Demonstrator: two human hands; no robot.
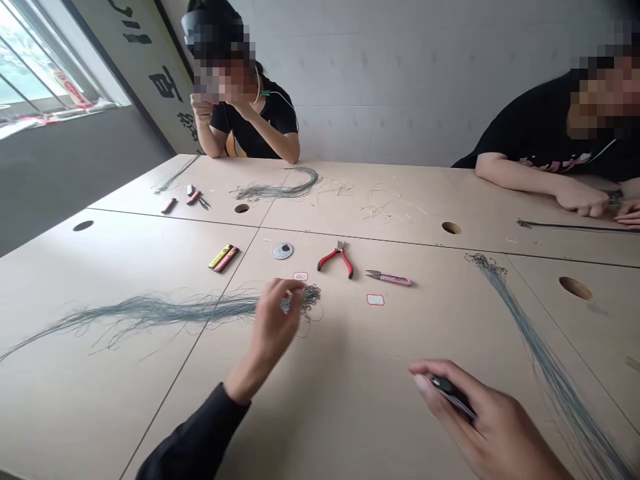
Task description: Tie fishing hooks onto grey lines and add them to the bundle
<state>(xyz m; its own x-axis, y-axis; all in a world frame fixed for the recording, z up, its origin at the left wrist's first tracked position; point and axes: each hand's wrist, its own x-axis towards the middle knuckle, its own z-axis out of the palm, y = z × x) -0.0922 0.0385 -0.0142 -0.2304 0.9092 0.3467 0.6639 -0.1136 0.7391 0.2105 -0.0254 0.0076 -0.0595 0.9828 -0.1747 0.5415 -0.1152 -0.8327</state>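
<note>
Head view: we are keeping the fingertips of our left hand [273, 320] bunched at the tangled end of a grey wire bundle [150, 311], though blur hides whether they are pinching any strands. A light pinch on only a few strands seems best here, sparing the rest from dragging. The fingers of our right hand [493, 427] are curling closely around a small black object [450, 393], well below and right of the red-handled pliers [336, 259]. The wire tangle is lying just below and left of those pliers, with its bundle running far left across the table [85, 267]. Pink snips [389, 279] are resting just right of the pliers, a round grey disc [283, 251] and yellow-and-black packs [223, 258] are sitting to their left, and a second wire bundle [545, 353] is stretching well to their right.
</note>
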